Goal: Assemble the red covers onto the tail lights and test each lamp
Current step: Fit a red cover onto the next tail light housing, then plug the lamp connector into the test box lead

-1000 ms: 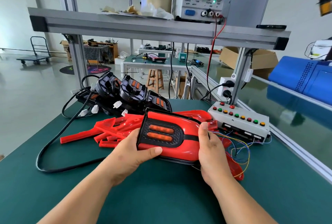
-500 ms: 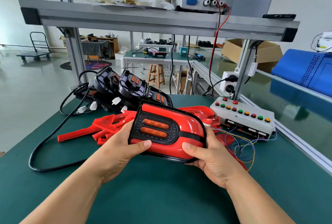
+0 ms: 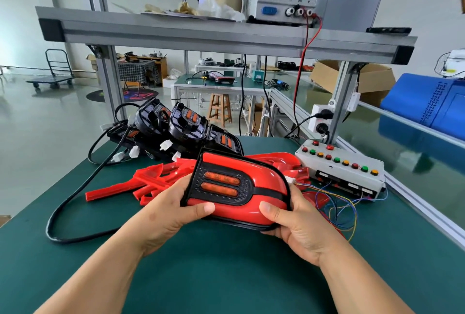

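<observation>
- A tail light (image 3: 221, 185), its red cover (image 3: 264, 175) fitted, is held low over the green tabletop (image 3: 226, 276)
- The left-hand grip (image 3: 171, 210) clamps the black lens end, thumb on the red face; the right-hand grip (image 3: 299, 223) curls round the rounded end
- Loose red covers (image 3: 151, 182) and bare black tail lights (image 3: 186, 125) lie piled behind, a push-button test box (image 3: 327, 165) to the right
</observation>
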The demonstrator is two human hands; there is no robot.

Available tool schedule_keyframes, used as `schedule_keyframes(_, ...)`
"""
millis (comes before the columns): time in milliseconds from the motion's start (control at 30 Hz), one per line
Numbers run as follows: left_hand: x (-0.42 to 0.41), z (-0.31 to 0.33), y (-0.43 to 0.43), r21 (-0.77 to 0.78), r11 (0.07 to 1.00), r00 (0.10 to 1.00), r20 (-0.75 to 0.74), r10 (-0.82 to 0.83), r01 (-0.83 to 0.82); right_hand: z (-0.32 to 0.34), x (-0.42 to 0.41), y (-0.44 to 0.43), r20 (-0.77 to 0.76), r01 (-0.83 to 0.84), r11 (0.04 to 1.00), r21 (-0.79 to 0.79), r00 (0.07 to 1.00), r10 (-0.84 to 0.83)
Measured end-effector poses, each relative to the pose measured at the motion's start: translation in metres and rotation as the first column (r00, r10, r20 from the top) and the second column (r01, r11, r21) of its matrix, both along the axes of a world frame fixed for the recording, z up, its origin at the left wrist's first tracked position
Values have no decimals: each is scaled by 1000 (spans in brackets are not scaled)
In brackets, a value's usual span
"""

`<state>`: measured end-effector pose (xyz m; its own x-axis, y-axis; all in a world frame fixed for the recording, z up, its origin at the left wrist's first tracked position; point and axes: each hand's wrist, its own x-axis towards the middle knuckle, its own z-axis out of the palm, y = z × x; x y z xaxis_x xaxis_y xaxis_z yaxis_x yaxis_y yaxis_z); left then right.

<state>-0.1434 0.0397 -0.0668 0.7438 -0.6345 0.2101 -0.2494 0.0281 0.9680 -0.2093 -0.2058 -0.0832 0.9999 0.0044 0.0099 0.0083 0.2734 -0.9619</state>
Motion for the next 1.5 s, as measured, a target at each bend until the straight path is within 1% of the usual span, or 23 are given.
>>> schedule_keyframes(67, 1, 3, 4, 4, 998, 998, -35, -57, 57, 2, 0, -1, -10, -15, 1000, 12, 1000, 16)
schedule_keyframes(167, 2, 5, 9, -27, 998, 996, -71, -55, 53, 3, -1, 0, -27, -35, 999, 19, 999, 36)
schedule_keyframes(233, 3, 6, 15, -76, 995, 986, -154, -70, 59, 3, -3, 0, -34, -25, 1000, 4, 999, 25)
schedule_keyframes(300, 6, 8, 22, -78, 997, 976, -212, -42, 26, 5, -4, 2, -56, 5, 1000, -23, 998, -6)
schedule_keyframes(367, 8, 9, 29, -41, 999, 971, -237, -2, -8, 8, -7, 6, -74, 70, 990, -121, 994, -80)
schedule_keyframes(400, 9, 9, 31, -4, 1000, 971, -238, 10, -11, 10, -10, 9, -73, 105, 964, -245, 989, -127)
schedule_keyframes(433, 8, 10, 33, 46, 999, 971, -236, 18, -7, 11, -12, 11, -62, 128, 901, -414, 984, -168)
schedule_keyframes(500, 8, 10, 35, 151, 988, 969, -245, 36, 2, 12, -14, 12, 1, 173, 685, -708, 970, -244)
schedule_keyframes(567, 6, 10, 37, 215, 977, 964, -261, 47, 11, 13, -16, 13, 54, 191, 521, -832, 962, -266)
schedule_keyframes(667, 7, 9, 39, 259, 966, 959, -277, 62, 13, 13, -16, 14, 28, 113, 304, -946, 963, -269)
schedule_keyframes(733, 7, 9, 38, 278, 961, 957, -283, 67, 15, 12, -16, 13, 9, 71, 212, -975, 960, -281)
schedule_keyframes(833, 5, 11, 38, 298, 955, 953, -293, 80, 11, 12, -17, 14, 0, 44, 145, -988, 956, -293)
schedule_keyframes(867, 5, 13, 39, 296, 955, 952, -287, 104, -15, 12, -17, 14, 3, 44, 133, -990, 955, -296)
schedule_keyframes(933, 11, 19, 48, 238, 954, 931, -271, 243, -180, 12, -17, 14, 22, 58, 108, -992, 953, -304)
schedule_keyframes(1000, 24, 31, 66, 151, 906, 880, -220, 421, -395, 13, -18, 14, 65, 91, 71, -993, 949, -310)
schedule_keyframes(1067, 43, 42, 94, 114, 819, 805, -148, 574, -563, 16, -19, 10, 144, 166, 35, -986, 931, -337)
schedule_keyframes(1200, 88, 37, 153, 240, 548, 575, 55, 816, -801, 36, -11, -8, 333, 379, 17, -925, 831, -445)
schedule_keyframes(1233, 97, 31, 164, 289, 494, 538, 98, 837, -820, 41, -6, -16, 367, 410, -7, -912, 809, -460)
schedule_keyframes(1300, 112, 21, 172, 381, 446, 536, 169, 827, -810, 47, 4, -33, 413, 413, -107, -905, 788, -456)
schedule_keyframes(1333, 117, 16, 171, 421, 426, 545, 219, 809, -801, 48, 8, -41, 412, 378, -169, -910, 791, -453)
schedule_keyframes(1400, 123, 9, 163, 483, 330, 532, 373, 760, -811, 44, 15, -52, 362, 258, -272, -927, 803, -472)
schedule_keyframes(1433, 126, 6, 158, 487, 286, 513, 434, 741, -825, 41, 16, -55, 330, 200, -299, -933, 806, -491)
schedule_keyframes(1500, 136, 1, 149, 474, 264, 498, 482, 721, -840, 34, 17, -53, 279, 135, -296, -946, 802, -528)
